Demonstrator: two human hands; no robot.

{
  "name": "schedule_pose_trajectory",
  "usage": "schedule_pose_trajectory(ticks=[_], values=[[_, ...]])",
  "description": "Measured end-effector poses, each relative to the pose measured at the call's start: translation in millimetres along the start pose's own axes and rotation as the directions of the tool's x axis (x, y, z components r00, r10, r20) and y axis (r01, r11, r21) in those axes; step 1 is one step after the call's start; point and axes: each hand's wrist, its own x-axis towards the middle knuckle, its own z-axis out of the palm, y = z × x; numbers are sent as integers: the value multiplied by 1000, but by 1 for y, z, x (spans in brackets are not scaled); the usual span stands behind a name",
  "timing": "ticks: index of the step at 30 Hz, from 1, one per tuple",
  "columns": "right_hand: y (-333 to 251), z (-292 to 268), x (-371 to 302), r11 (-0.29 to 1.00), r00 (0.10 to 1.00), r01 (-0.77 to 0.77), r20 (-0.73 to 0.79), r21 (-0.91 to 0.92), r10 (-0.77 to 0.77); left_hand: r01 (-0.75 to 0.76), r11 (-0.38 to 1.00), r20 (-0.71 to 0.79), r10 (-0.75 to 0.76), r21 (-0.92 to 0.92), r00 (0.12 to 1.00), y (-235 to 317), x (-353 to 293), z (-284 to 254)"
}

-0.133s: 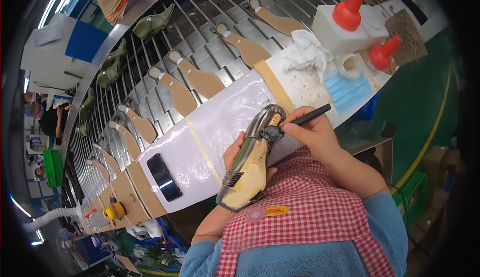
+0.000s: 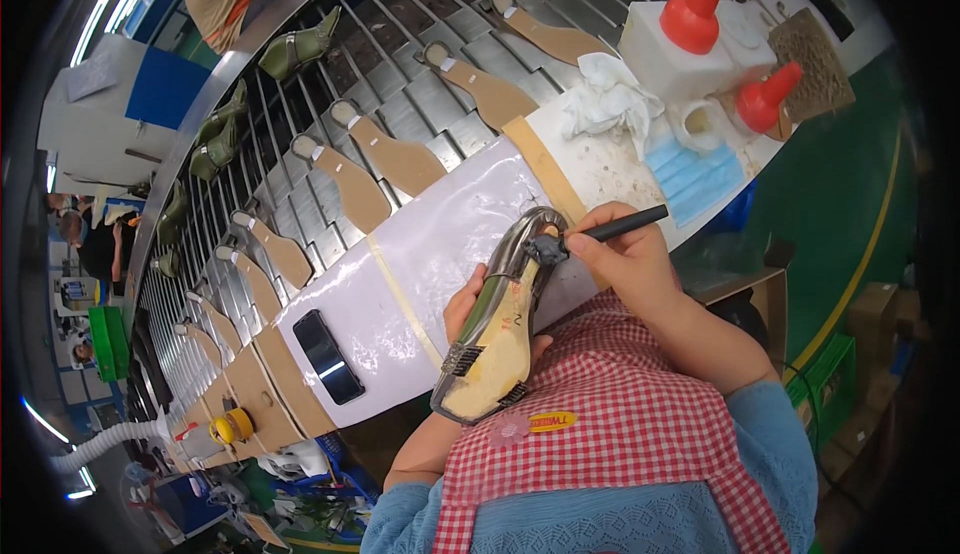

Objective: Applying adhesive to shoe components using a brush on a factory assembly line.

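Observation:
An unfinished green shoe (image 2: 505,329) lies tilted in front of my apron, its pale underside facing up and its heel end pointing away from me. My left hand (image 2: 462,304) is closed round the shoe from beneath; its fingers show along the left side and a fingertip on the right, while the palm is hidden. Between the fingers of my right hand (image 2: 632,264) is a brush with a black handle (image 2: 625,226). Its dark, clotted head (image 2: 546,249) touches the underside near the heel.
A phone (image 2: 328,356) lies on the white-covered bench (image 2: 430,254). At the right are white containers with red spouts (image 2: 690,19), a crumpled cloth (image 2: 612,104) and a blue mask (image 2: 695,176). Beyond, a slatted conveyor (image 2: 400,84) carries several insoles (image 2: 345,186) and green shoe uppers (image 2: 300,44).
The brush head has shifted slightly toward the far, heel end of the shoe, my right hand moving with it. My left hand keeps its hold on the shoe.

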Motion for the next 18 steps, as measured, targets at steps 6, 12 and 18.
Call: schedule_pose_trajectory(ticks=[6,12,18], values=[[-5,5,-10,863,925,358,12,-356,-379,-85,996,-38,86,22,996,4,-1,0],[-9,7,-13,911,937,328,212,-251,-279,-170,985,-57,172,33,983,1,6,1],[-16,11,-8,946,949,286,181,-152,-258,-83,997,-51,83,-3,995,4,5,-5]])
